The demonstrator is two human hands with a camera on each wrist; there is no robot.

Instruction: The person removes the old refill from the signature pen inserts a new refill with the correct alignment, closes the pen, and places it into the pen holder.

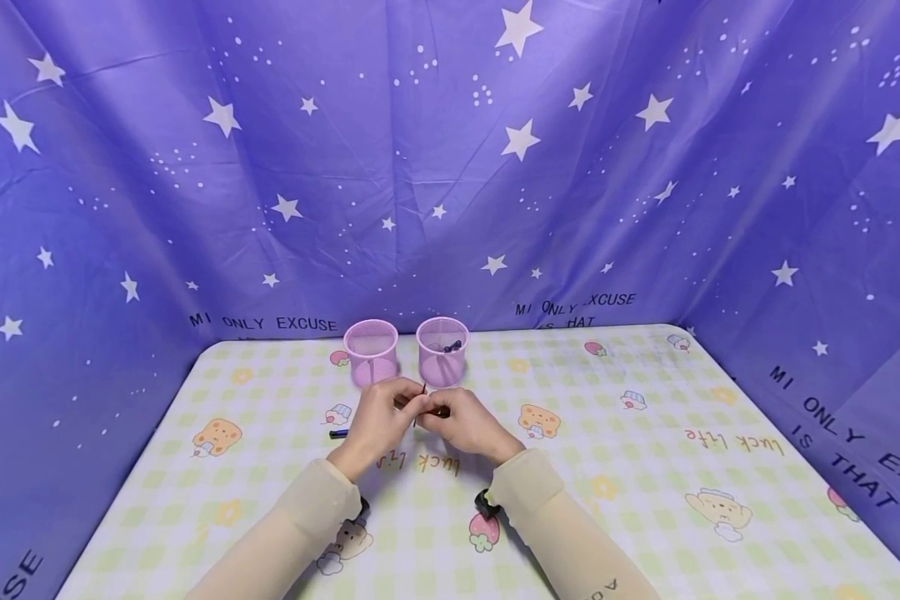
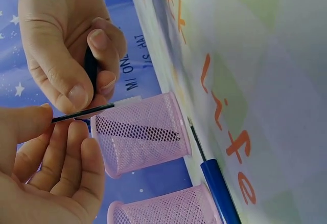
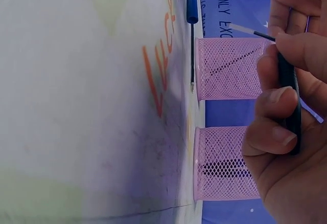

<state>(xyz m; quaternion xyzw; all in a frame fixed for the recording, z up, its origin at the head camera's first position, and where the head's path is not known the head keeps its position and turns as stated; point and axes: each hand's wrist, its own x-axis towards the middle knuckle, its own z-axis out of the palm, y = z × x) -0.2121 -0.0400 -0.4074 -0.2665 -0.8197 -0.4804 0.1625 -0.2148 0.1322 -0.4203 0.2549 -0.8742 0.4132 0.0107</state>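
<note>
My left hand pinches a thin dark pen refill with a pale, see-through end; that end points towards the mesh cups in the left wrist view. Close against it, my right hand holds a short dark pen barrel under curled fingers. The refill passes right beside the right thumb; whether they touch I cannot tell. On the table by the left hand lies a blue pen barrel with a bare refill and its metal tip sticking out. In the head view the left hand partly hides it.
Two pink mesh cups stand at the table's back edge, just beyond the hands. Dark pen parts are in the right cup; the left cup stands beside it. A checked cloth covers the table, and a purple star curtain hangs around.
</note>
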